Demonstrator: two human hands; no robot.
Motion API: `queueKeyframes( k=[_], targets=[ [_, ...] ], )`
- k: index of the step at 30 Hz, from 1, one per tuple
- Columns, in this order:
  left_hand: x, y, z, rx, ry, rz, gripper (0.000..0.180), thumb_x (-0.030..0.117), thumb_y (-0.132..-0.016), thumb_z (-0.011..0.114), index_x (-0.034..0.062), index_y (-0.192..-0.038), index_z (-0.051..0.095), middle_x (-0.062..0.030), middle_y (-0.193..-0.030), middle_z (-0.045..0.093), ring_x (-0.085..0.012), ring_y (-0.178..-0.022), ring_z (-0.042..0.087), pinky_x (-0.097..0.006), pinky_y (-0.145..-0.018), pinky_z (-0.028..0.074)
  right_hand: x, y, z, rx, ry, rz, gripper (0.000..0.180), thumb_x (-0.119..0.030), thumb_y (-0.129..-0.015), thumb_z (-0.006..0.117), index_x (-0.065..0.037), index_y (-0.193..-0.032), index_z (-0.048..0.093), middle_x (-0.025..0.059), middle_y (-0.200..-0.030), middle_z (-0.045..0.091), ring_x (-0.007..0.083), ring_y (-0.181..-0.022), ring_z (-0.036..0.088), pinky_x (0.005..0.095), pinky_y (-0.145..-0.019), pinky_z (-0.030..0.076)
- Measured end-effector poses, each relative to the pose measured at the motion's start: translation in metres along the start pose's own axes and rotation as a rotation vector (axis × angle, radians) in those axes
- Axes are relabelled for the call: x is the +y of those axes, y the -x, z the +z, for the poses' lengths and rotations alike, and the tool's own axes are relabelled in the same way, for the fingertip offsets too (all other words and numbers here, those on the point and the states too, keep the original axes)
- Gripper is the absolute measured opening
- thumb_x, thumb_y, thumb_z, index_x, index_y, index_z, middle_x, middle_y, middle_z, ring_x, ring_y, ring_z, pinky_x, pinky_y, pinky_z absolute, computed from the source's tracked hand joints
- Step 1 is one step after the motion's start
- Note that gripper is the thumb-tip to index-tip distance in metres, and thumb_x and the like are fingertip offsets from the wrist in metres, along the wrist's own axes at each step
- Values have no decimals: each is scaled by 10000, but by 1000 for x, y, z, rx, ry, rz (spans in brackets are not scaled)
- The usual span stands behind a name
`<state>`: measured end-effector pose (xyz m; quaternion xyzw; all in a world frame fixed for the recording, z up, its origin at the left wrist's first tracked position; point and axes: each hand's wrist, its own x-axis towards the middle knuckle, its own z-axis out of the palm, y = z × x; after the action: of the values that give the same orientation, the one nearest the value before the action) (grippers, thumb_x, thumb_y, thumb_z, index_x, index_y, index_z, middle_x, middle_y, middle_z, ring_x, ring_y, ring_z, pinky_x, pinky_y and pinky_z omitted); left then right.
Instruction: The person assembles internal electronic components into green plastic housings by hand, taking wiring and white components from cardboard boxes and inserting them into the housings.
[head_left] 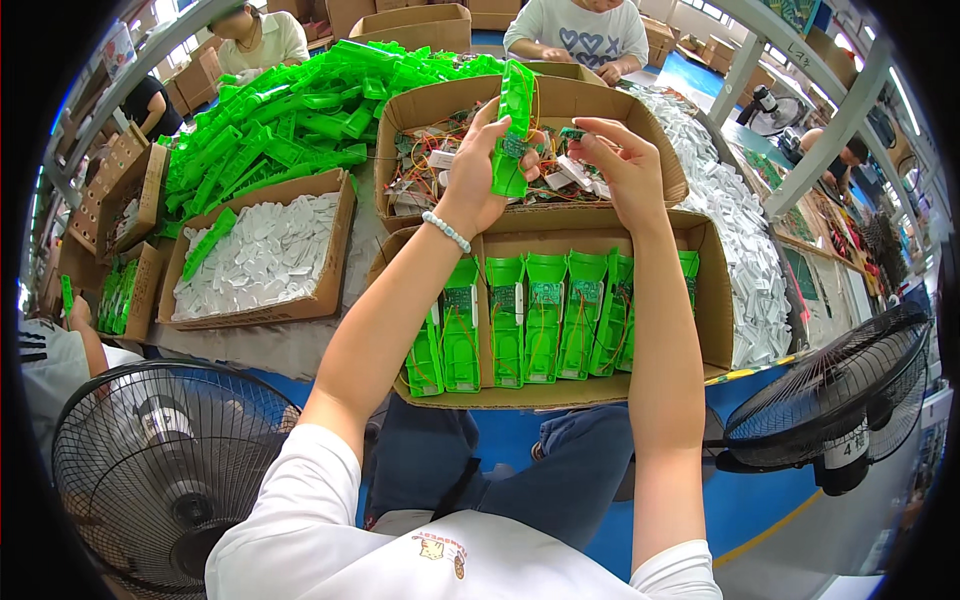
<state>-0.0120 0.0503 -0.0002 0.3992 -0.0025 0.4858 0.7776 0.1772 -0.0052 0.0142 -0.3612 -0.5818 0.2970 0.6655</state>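
Note:
My left hand (478,165) grips a long green plastic housing (514,125) and holds it upright over the far cardboard box (560,100) of wired circuit boards. My right hand (622,160) pinches a small green circuit board (572,134) with thin wires, right beside the housing. Below both hands lies a near cardboard box (715,300) with a row of several green housings (545,315) that have boards and orange wires fitted, standing side by side.
A box of white plastic parts (265,255) lies at the left, with a heap of green housings (300,115) behind it. More white parts (745,240) are piled at the right. Black fans stand at lower left (160,470) and right (840,400). Other people work across the table.

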Motion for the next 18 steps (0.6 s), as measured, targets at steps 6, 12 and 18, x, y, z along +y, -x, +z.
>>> queueKeyframes(
  k=[6,12,18],
  targets=[
    [-1,4,10,11,-279,132,660,-5,-861,651,62,-1440,341,-188,-1052,629,-179,-751,608,-313,-659,524,-3,1,0,-107,-97,40,206,-32,-895,666,46,-1086,676,117,-1020,704,168,-881,694,288,-807,581],
    [-1,4,9,17,-312,119,668,-32,-813,685,46,-1405,384,-159,-1011,651,-178,-741,634,-306,-667,538,-5,2,3,-169,-45,93,203,-17,-891,666,42,-1085,674,112,-1005,704,170,-887,697,290,-805,581],
    [-4,3,7,17,-337,91,607,12,-841,673,34,-1388,411,-148,-1004,652,-175,-737,632,-308,-661,536,-3,3,1,-163,10,62,192,-12,-898,656,49,-1080,667,104,-981,701,176,-885,701,296,-801,584]
  ],
)
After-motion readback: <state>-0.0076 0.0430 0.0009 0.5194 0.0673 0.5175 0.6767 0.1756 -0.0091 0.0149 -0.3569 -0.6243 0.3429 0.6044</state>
